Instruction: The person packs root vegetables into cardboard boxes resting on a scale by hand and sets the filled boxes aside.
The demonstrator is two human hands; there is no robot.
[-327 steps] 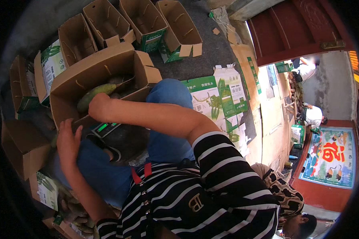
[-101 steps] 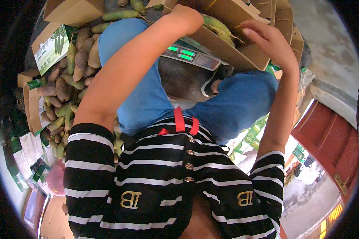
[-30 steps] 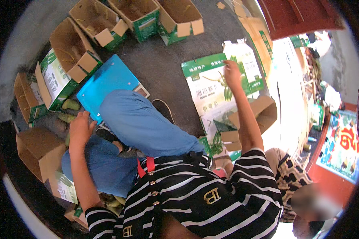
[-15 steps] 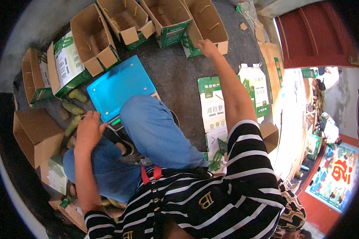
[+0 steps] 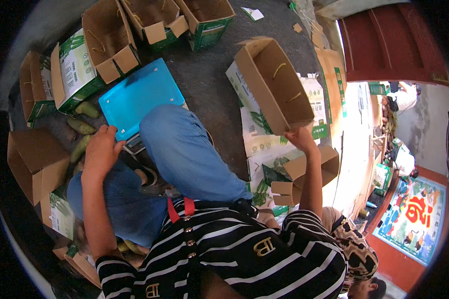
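My right hand grips the near edge of an open cardboard carton with yellow cord handles. The carton looks empty and hangs or stands tilted over flattened printed cardboard; whether it touches the cardboard I cannot tell. My left hand holds nothing, its fingers loosely apart over my bent left knee. Beside its fingertips is a platform scale with a bare blue top. Just left of that hand, several green radishes lie on the floor.
Open cartons line the far left, with another beside my left arm. At right an open carton lies near a person in a patterned top. A white scrap lies on the dark floor.
My right hand has pulled the carton out of the far row, toward me and to the right. A white scrap shows where it stood. My left hand stays near the scale.
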